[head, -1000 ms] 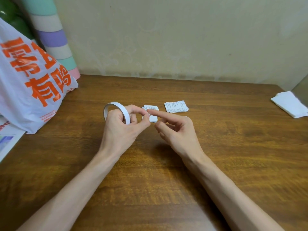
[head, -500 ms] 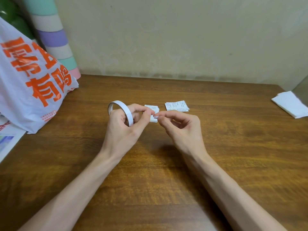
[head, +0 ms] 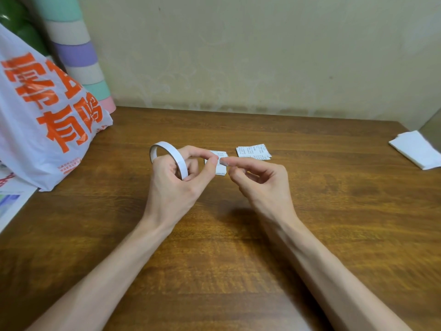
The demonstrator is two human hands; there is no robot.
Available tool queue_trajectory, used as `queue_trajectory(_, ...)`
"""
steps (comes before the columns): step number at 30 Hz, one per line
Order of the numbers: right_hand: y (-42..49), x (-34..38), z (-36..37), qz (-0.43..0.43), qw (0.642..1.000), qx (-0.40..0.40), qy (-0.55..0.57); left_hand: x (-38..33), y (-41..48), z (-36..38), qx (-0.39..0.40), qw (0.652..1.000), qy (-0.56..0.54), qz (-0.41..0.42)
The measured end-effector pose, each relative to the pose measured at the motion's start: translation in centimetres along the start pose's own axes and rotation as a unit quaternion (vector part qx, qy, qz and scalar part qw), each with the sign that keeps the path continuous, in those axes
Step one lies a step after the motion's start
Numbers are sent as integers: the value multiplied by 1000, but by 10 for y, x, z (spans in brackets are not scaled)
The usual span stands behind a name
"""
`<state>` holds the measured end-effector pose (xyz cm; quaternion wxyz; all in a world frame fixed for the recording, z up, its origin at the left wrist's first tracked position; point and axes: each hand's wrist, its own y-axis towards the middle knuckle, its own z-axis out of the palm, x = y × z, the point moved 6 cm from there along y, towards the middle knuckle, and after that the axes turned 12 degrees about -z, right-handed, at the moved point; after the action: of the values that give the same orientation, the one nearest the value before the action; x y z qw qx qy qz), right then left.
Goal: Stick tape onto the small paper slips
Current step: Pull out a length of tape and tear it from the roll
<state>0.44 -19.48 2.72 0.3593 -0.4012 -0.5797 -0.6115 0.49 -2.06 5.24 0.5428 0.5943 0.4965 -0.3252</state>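
Head view, wooden counter (head: 334, 211) against a beige wall; left hand (head: 176, 185) just left of frame centre, fingers curled round a thin white tape roll (head: 167, 154), clamped on it, the ring standing on edge above the knuckles and tilted toward 11 o'clock; left thumb and forefinger are closed together at the hand's 2 o'clock tip; right hand (head: 260, 182) just right of centre, thumb and forefinger pinched on a small whitish tape end (head: 223, 161), other fingers curled loosely under; the two hands' fingertips nearly touch, the tape end sits between them, raised off the counter; both forearms come in from 6 o'clock; near slip pile (head: 220, 170), small printed paper slips, lies flat on the counter right behind the fingertips, partly hidden by them; far slip pile (head: 253, 152) lies at 1 o'clock of the right hand, apart from the first, fanned a little; white plastic bag (head: 43, 120) with orange characters at 9 o'clock; pastel striped cylinder (head: 78, 56) behind it at 10 o'clock, against the wall; folded white sheet (head: 416, 149) at 3 o'clock by the counter's edge; printed paper (head: 9, 204) under the bag at the left frame edge.
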Motion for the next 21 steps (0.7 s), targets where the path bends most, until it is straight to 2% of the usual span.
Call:
queue_trajectory(7,-2,3,1,17,1000,10,9,1,-1,0,-16,1000,23,-8)
queue_trajectory(21,-3,6,7,-18,998,48,-40,2,-2,0,-17,999,44,-14)
